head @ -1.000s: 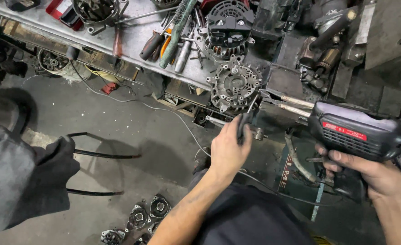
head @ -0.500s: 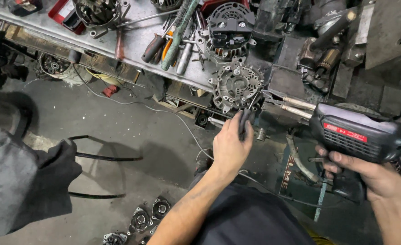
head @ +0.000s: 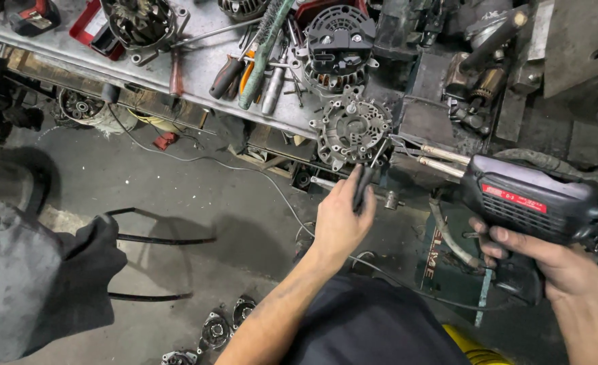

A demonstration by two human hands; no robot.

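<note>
Left hand (head: 339,220) reaching forward, forearm bare, fingers pinched closed; right hand (head: 549,260) low at right, curled tight in a grip

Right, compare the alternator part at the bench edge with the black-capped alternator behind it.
The alternator part is bare grey metal, an open flat housing; the black-capped alternator is bulkier, with a black slotted cover. The first overhangs the bench edge; the second sits fully on it. Both are round.
</note>
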